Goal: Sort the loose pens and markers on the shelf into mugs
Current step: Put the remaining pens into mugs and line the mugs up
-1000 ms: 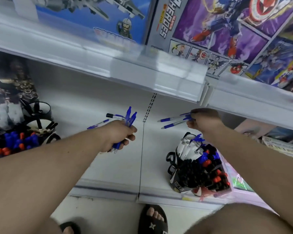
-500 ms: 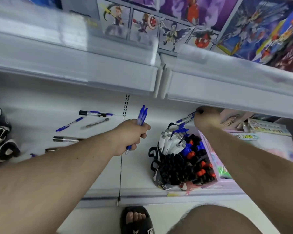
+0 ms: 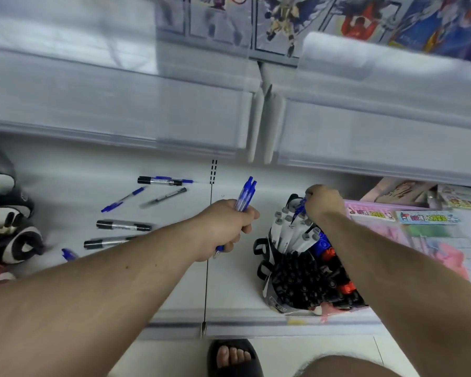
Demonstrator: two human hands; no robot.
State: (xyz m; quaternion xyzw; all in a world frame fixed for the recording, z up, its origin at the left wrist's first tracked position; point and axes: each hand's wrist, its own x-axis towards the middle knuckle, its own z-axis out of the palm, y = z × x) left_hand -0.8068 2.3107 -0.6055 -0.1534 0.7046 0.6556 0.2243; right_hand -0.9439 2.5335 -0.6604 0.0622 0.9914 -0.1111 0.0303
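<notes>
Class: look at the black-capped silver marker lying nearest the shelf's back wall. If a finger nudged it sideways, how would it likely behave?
The black-capped silver marker looks round-barrelled and lies flat on the smooth white shelf, so it would probably roll. It appears rigid, unlikely to bend, and probably light.

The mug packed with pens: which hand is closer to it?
Right. The right hand is directly over the mug, lowering blue pens in; the left hand holds its blue pens beside it.

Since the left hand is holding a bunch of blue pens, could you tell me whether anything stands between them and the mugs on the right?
Nothing lies on the bare shelf between the left hand with its blue pens and the mugs. But the right hand is over the mugs, and they look packed.
</notes>
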